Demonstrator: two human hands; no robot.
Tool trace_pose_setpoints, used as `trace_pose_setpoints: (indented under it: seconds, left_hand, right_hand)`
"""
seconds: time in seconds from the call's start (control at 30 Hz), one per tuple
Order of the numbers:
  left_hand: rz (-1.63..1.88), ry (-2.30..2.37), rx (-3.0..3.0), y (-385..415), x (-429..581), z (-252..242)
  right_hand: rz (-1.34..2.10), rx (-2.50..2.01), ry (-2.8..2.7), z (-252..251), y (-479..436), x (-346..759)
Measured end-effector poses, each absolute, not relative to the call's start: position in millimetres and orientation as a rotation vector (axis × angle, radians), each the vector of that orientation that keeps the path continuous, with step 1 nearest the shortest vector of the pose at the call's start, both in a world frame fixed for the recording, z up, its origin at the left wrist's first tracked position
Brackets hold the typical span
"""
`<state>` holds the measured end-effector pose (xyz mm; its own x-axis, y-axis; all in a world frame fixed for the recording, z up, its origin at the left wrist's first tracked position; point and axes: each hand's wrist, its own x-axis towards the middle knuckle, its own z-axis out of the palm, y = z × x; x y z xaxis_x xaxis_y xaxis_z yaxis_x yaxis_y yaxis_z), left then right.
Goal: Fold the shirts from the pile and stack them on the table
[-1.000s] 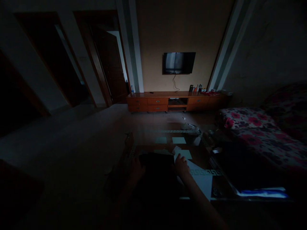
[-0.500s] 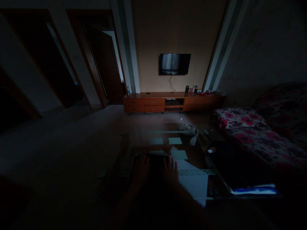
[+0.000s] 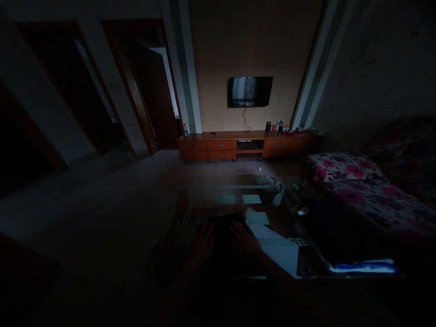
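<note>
A black, flat-looking thing point(image 3: 223, 227) lies before me at the near part of the glass table; it is too dark to tell its kind. On its left side rests my left hand point(image 3: 205, 243), fingers stretched out and apart. My right hand point(image 3: 248, 243) lies along its right side, fingers spread and pointing forward and to the left. Neither hand visibly grips anything. Beside my right hand, a large white sheet point(image 3: 279, 252) shows at the table, partly hidden by my forearm.
The glass table point(image 3: 301, 242) has a Greek-key border. Pale green squares point(image 3: 251, 199) show on it. At right lies a dark pile with a blue-and-white edge point(image 3: 366, 266), near a floral sofa point(image 3: 347, 168). Beyond stand a wooden TV cabinet point(image 3: 221, 145) and a wall television point(image 3: 250, 91).
The room has shifted slightly rightward in view. My right hand's fingers now slant more to the left over the black thing, whose far edge shows more clearly. Both hands stay on it.
</note>
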<state>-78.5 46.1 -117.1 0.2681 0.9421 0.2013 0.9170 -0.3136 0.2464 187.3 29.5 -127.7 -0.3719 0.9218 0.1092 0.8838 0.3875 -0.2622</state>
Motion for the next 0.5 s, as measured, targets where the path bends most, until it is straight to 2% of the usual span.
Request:
trace_pose_setpoints:
  seconds: [0.1,0.2,0.27,0.4,0.5]
  left_hand:
    - [0.401,1.691,2.485,37,-82,-104]
    - [0.38,1.636,2.488,34,-80,-103]
    - [0.395,1.561,2.478,35,-79,-109]
    - [0.5,1.384,2.544,39,-80,-126]
    - [0.563,1.305,2.554,43,-80,-140]
  right_hand:
    - [0.194,-1.786,-2.374,-115,34,220]
    - [0.179,-2.309,-1.848,-109,31,232]
    - [0.223,-2.474,-1.57,-110,25,233]
    - [0.237,-2.569,-1.344,-113,5,239]
    - [0.373,-2.479,-1.323,-111,-12,249]
